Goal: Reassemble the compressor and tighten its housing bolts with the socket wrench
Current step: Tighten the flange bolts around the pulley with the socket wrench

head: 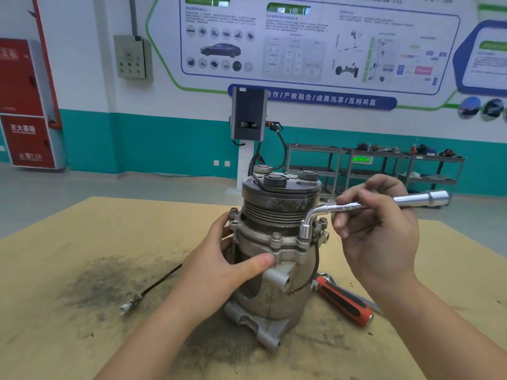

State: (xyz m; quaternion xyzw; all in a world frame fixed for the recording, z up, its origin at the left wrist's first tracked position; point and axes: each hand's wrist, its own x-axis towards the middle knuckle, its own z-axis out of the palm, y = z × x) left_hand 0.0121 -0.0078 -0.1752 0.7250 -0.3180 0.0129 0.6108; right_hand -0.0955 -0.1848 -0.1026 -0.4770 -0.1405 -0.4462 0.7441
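Far beyond the left hand [219, 270], a blue banner [312, 100] on the wall reads "合作/产教融合/成果共享/互利共赢". The red cabinet [24, 105], well left of that hand, bears white characters too blurred to read.

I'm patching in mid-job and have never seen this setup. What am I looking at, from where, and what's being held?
One picture, from a camera on the person's head, looking down at their hands. A compressor stands upright on a dusty tan table. The left hand steadies its body. The right hand holds an L-shaped socket wrench, its socket end set down over a housing bolt on the flange. A red-and-black screwdriver and a black cable lie on the table beside it.
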